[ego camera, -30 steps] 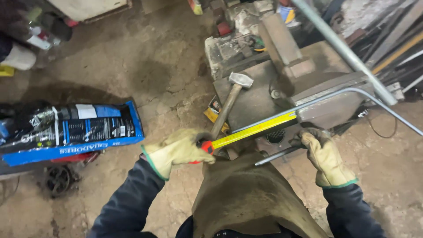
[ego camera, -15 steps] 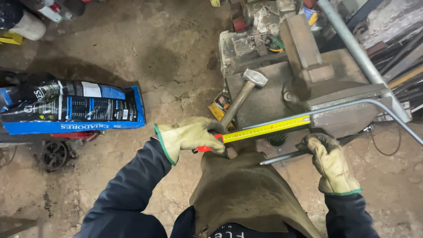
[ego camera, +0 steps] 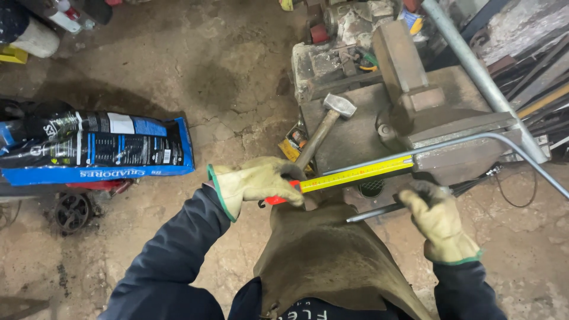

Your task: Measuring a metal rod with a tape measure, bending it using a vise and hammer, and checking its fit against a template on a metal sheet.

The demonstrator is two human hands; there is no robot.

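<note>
- The left hand [ego camera: 258, 181], in a pale leather glove with a green cuff edge, is closed around the red case of a tape measure [ego camera: 278, 198]; the fingers wrap over the top of it, so little of the case shows.
- The yellow tape blade [ego camera: 355, 174] runs right from that hand, tilted slightly up, and ends against the near face of the vise [ego camera: 456, 139].
- A bent grey metal rod [ego camera: 474, 141] lies just above the blade, along the vise's near face, then curves down toward the right edge.
- The right hand [ego camera: 435, 216], gloved the same way, is curled with its fingers around the vise handle bar [ego camera: 379, 212], a thin bar that sticks out to the left below the vise.
- A hammer [ego camera: 323, 127] rests on the metal table [ego camera: 355, 133], head far, wooden handle pointing near toward the left hand.
- A brown leather apron [ego camera: 326, 261] hangs between the two arms.
- On the concrete floor [ego camera: 195, 65] to the left lies a blue and black bag [ego camera: 95, 148], well apart from the hands.
</note>
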